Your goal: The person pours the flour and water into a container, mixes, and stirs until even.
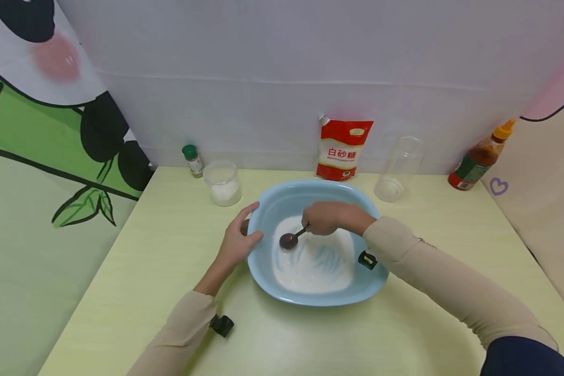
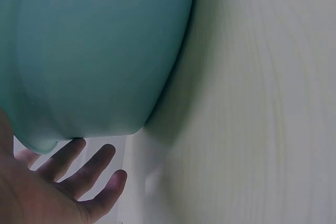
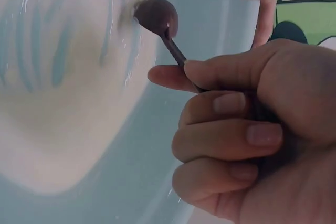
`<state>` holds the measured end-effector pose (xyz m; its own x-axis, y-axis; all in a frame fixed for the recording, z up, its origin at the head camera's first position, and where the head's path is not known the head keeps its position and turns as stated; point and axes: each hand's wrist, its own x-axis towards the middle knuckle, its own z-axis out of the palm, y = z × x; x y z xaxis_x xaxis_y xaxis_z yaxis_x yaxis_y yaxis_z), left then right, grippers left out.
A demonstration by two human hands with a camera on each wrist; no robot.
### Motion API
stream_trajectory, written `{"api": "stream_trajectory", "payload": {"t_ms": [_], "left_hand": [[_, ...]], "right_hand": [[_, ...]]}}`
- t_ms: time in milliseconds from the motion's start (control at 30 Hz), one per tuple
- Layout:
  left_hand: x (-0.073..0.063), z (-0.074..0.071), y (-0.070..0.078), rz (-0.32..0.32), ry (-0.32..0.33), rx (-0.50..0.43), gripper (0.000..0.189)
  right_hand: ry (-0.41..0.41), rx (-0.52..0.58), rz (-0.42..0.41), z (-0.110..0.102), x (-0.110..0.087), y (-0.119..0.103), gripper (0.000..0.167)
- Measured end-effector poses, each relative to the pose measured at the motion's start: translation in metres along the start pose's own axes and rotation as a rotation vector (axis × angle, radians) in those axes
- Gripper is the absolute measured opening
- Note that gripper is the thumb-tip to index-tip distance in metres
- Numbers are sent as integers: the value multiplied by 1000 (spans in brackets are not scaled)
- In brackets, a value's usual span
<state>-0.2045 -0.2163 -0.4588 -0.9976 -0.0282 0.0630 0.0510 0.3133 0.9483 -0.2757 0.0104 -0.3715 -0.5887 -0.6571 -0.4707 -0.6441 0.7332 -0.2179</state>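
A light blue plastic basin (image 1: 272,292) stands on the table, a thick white mixture (image 1: 291,277) spread over its bottom with streaks of blue showing through. My right hand (image 1: 326,218) curls round the handle of a dark brown spoon (image 1: 289,241), whose round bowl is down at the white mixture. In the right wrist view, thumb and forefinger pinch the spoon (image 3: 157,17) near its bowl, with the other fingers folded over the handle. On the basin's left side, my left hand (image 1: 237,243) holds the rim, thumb at the edge. Its other fingers (image 2: 94,166) lie spread along the outer wall.
Along the back stand a green-capped small jar (image 1: 192,161), a clear cup (image 1: 222,184) with white contents, a red sugar pouch (image 1: 340,151), a tall clear glass (image 1: 397,169) and a sauce bottle (image 1: 479,156) with a yellow cap. A printed cloth (image 1: 263,94) hangs behind the table.
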Motion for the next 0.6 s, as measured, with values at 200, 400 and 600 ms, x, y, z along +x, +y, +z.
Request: {"api": "stream_trajectory", "payload": {"t_ms": [200, 400, 600], "left_hand": [[1, 0, -1, 0, 0, 10, 73], [1, -1, -1, -6, -1, 12, 72], [0, -1, 0, -3, -7, 10, 73]], "right_hand": [[-64, 26, -11, 12, -16, -11, 22], [-67, 1, -4, 16, -32, -9, 21], [-20, -40, 5, 18, -44, -1, 18]]}}
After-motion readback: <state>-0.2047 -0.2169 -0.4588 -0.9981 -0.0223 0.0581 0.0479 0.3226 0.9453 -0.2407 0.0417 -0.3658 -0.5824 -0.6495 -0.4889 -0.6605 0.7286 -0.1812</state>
